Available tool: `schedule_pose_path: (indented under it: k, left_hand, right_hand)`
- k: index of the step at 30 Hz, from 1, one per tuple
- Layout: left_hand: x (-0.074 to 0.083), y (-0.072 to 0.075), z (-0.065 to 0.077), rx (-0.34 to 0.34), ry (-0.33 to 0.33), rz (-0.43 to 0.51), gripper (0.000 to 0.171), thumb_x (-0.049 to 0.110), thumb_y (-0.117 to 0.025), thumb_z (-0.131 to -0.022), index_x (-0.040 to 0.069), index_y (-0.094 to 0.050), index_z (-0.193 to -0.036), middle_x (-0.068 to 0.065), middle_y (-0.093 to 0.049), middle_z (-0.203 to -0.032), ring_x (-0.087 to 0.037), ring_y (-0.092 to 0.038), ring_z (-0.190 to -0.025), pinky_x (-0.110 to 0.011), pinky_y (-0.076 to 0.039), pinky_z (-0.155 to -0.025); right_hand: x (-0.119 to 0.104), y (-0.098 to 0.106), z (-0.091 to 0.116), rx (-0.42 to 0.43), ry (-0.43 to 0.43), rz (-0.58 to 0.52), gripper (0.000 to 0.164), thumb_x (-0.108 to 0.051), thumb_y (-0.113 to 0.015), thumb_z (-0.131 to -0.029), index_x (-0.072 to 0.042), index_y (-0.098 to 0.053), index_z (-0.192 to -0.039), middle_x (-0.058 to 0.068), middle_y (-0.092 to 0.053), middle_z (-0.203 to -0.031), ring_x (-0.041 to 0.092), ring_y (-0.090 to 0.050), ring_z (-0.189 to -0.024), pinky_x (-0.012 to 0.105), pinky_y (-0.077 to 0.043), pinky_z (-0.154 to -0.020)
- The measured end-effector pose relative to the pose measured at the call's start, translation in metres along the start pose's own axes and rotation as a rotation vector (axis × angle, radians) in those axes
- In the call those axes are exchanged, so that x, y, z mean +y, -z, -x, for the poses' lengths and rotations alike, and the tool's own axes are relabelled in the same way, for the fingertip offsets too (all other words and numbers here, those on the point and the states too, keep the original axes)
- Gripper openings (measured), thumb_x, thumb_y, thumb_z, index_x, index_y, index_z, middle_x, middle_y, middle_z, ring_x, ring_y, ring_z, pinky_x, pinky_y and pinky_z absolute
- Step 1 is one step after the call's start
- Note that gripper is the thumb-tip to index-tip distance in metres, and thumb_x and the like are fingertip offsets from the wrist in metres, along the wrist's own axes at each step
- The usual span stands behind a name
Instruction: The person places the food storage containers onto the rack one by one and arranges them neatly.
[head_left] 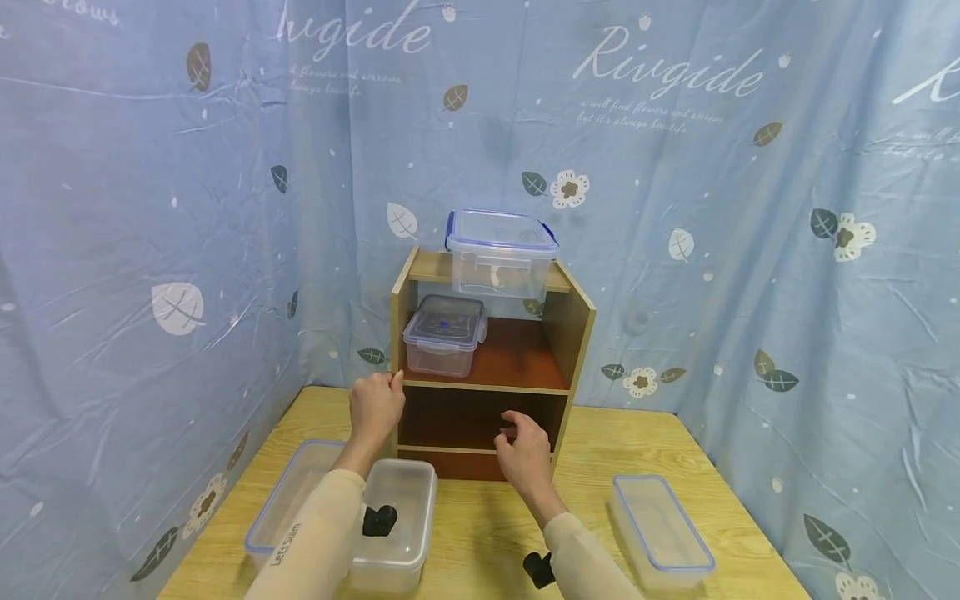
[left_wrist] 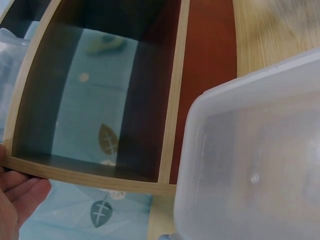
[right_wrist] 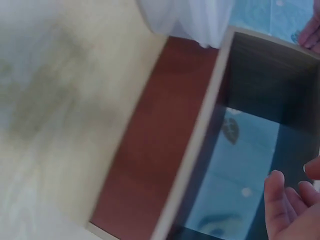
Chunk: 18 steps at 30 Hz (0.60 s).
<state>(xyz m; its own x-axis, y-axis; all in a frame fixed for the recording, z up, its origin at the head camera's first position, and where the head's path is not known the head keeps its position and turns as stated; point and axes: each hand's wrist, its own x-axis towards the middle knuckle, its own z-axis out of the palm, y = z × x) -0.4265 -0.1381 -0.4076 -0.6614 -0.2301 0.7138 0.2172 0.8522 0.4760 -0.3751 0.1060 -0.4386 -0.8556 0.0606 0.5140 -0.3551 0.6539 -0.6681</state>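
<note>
A small wooden shelf unit (head_left: 495, 388) with reddish-brown boards stands on the table. My left hand (head_left: 377, 406) holds the front edge of its left side panel, fingers along the outer face in the left wrist view. My right hand (head_left: 527, 450), fingers loosely bent and holding nothing, hovers before the lower compartment (right_wrist: 240, 165). A clear box with a blue-rimmed lid (head_left: 502, 271) sits on the top board. Another lidded clear box (head_left: 442, 358) occupies the left of the middle shelf.
Beside my left forearm stand an open clear container (head_left: 405, 550) with a black object (head_left: 380, 521) showing inside and a blue-rimmed box (head_left: 262, 508). Another black object (head_left: 537, 570) lies near my right sleeve. A long blue-rimmed box (head_left: 663, 525) is at right. Blue curtains (head_left: 675, 167) surround the table.
</note>
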Motion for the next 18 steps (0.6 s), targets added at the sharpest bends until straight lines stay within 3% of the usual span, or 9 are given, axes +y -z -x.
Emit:
schedule_pose_path:
  k: [6,11,13,18]
  left_hand:
    - [0.0,0.0,-0.001,-0.01,0.005,-0.013,0.038,0.022,-0.061,-0.093,0.002,-0.068,-0.062,-0.02,-0.068,-0.065,-0.045,-0.064,-0.064,-0.052,-0.05,-0.057]
    - [0.0,0.001,-0.002,-0.01,0.012,-0.017,0.037,0.023,-0.061,-0.093,0.001,-0.07,-0.065,-0.021,-0.069,-0.067,-0.046,-0.065,-0.065,-0.053,-0.051,-0.059]
    - [0.001,0.001,-0.002,-0.018,0.012,-0.016,0.037,0.023,-0.061,-0.094,0.001,-0.07,-0.065,-0.021,-0.069,-0.068,-0.046,-0.065,-0.066,-0.053,-0.051,-0.059]
    - [0.002,0.0,-0.001,-0.022,0.031,-0.01,0.037,0.024,-0.061,-0.094,0.002,-0.069,-0.064,-0.021,-0.069,-0.069,-0.047,-0.065,-0.068,-0.054,-0.051,-0.059]
  right_hand:
    - [0.019,-0.014,0.016,-0.071,-0.078,-0.107,0.03,-0.004,-0.062,-0.086,-0.003,-0.065,-0.115,0.014,-0.068,-0.115,0.018,-0.066,-0.076,0.023,-0.047,-0.055]
    - [0.031,-0.031,0.032,-0.093,-0.111,-0.148,0.027,-0.002,-0.063,-0.085,-0.001,-0.066,-0.111,0.015,-0.07,-0.111,0.022,-0.067,-0.082,0.028,-0.053,-0.064]
    - [0.034,-0.037,0.039,-0.1,-0.124,-0.163,0.025,-0.001,-0.062,-0.085,-0.002,-0.066,-0.109,0.015,-0.07,-0.11,0.022,-0.067,-0.093,0.029,-0.054,-0.073]
    - [0.038,-0.048,0.052,-0.156,-0.165,-0.25,0.026,0.0,-0.058,-0.084,0.0,-0.064,-0.11,0.017,-0.068,-0.11,0.017,-0.066,-0.086,0.024,-0.052,-0.063]
